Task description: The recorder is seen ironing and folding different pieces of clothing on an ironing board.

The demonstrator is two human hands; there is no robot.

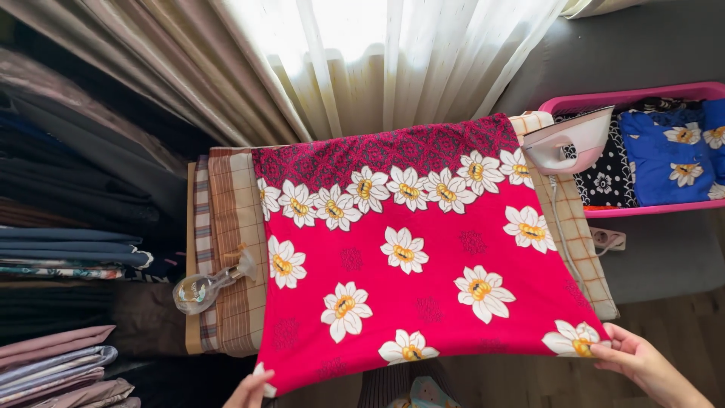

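both hands (642, 361) on red floral cloth's (423, 257) near corners

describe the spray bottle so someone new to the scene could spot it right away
Find the ironing board with the checked brown cover, under the red daisy-print cloth. On the bare strip left of the cloth lies the spray bottle, on its side. It is the only clear, see-through thing there.

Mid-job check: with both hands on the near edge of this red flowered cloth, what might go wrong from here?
1. The iron stands at the board's far right end, its cord running beside the red cloth; a tug by the right hand could snag it.
2. The spray bottle lies near the board's left edge, close to the cloth, and may roll off if the left hand pulls.
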